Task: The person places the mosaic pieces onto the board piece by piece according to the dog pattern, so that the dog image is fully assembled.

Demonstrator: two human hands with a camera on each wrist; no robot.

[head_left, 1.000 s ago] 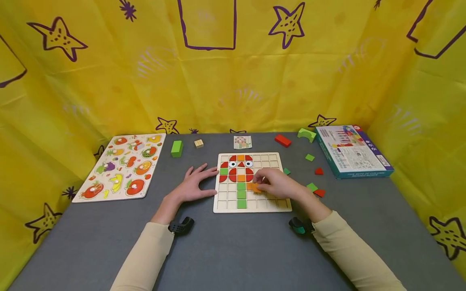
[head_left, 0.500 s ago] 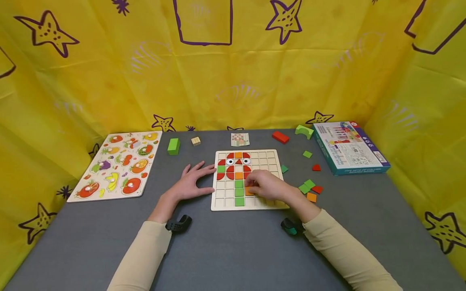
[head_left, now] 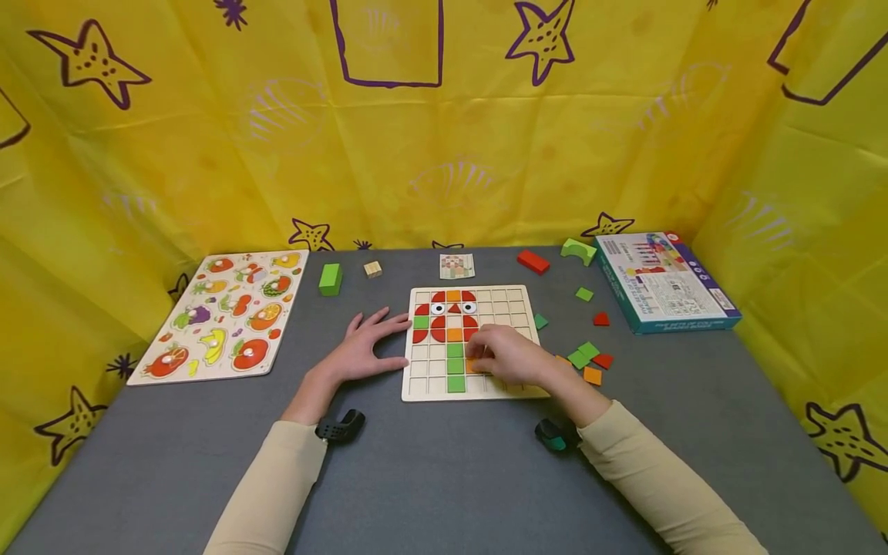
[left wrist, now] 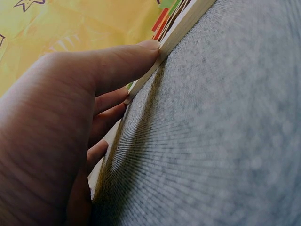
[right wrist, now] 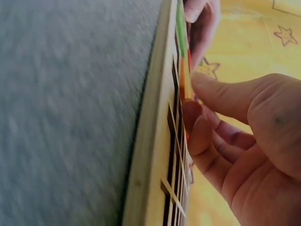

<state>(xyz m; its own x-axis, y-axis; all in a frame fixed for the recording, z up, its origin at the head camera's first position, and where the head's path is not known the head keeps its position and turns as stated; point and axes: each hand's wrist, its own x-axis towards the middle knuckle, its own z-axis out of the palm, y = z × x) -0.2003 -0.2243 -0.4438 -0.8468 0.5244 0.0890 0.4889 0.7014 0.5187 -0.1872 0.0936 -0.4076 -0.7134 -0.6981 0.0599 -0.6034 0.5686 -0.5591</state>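
A wooden grid board (head_left: pixel 513 297) lies mid-table, bearing red, white, orange and green tiles laid out as a bird-like figure. My left hand (head_left: pixel 362 351) rests at its left edge with fingers spread and thumb straight, touching the rim in the left wrist view. Over the board's lower middle, my right hand (head_left: pixel 509 354) pinches an orange square tile (right wrist: pixel 185 82) with thumb and forefinger. That tile lies right beside the column of green tiles (head_left: pixel 455 366), low in the grid. Most of it is hidden under the fingers in the head view.
Right of the board lie loose green tiles (head_left: pixel 584 354), red pieces (head_left: pixel 601 318) and an orange tile (head_left: pixel 593 376). A picture card (head_left: pixel 456 267), red block (head_left: pixel 533 262), green block (head_left: pixel 331 280) and green arch (head_left: pixel 579 251) stand behind. A fruit puzzle (head_left: pixel 222 316) and a box (head_left: pixel 669 281) flank them.
The right hand has brought the orange tile to the cell beside the green column and stays there with small finger shifts. The left hand holds its place; the head view has tilted slightly.
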